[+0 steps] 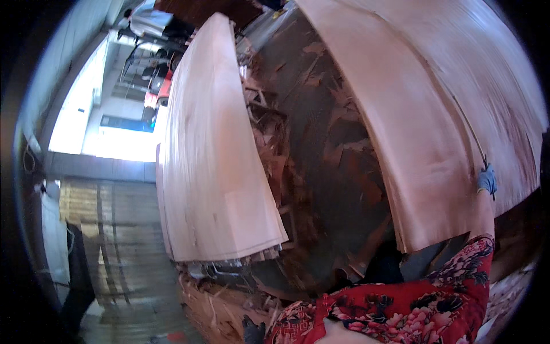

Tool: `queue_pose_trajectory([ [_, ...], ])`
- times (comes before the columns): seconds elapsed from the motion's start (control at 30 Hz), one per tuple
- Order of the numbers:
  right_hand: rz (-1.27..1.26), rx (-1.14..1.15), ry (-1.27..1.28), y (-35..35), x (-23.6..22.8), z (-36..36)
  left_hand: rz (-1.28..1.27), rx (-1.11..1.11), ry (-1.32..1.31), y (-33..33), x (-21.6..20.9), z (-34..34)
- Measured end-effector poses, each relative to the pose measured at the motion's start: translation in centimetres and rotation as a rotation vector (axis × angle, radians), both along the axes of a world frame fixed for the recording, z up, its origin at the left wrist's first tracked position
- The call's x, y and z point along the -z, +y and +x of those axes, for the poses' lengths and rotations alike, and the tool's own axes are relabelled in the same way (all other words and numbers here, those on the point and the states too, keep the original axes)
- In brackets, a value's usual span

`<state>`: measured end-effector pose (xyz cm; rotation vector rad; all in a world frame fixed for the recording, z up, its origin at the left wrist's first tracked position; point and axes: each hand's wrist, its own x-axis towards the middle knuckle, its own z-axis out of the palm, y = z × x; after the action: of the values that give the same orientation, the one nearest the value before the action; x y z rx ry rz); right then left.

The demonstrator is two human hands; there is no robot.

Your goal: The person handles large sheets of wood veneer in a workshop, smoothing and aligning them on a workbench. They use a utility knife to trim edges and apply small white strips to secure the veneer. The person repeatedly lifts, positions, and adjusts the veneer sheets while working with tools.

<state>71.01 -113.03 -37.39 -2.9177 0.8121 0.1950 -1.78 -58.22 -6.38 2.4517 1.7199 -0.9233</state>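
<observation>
My right hand point(487, 179), in a blue-grey glove, is closed around a thin stick point(471, 127) at the right. The stick slants up and away over large pale wood veneer sheets point(395, 109), along the seam where one sheet meets a neighbouring veneer sheet point(487, 74). At the lower edge, my left hand point(253, 331) wears a dark glove and is partly cut off. Its visible fingers are apart, with nothing seen in them. It is nearest to wood scraps point(220, 309) low on the left.
A stack of long veneer sheets point(212, 172) stands to the left. Broken veneer pieces litter the dark floor point(321, 132) between the stacks. A red vehicle point(165, 86) and a person in a light top point(150, 23) are at the far left. Below the bright opening runs a corrugated wall point(126, 241).
</observation>
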Motion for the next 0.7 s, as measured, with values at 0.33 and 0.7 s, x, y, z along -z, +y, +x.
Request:
queue_pose_trajectory([
  [0.33, 0.94, -0.213, -0.249, 12.7, -1.3, -11.1, -0.095, -0.071, -0.181, -4.0, 3.8, -8.8],
  [0.7, 0.708, -0.5, -0.459, 27.3, -11.6, -33.9, -0.044, -0.145, -0.385, 0.4, 14.2, -22.5],
])
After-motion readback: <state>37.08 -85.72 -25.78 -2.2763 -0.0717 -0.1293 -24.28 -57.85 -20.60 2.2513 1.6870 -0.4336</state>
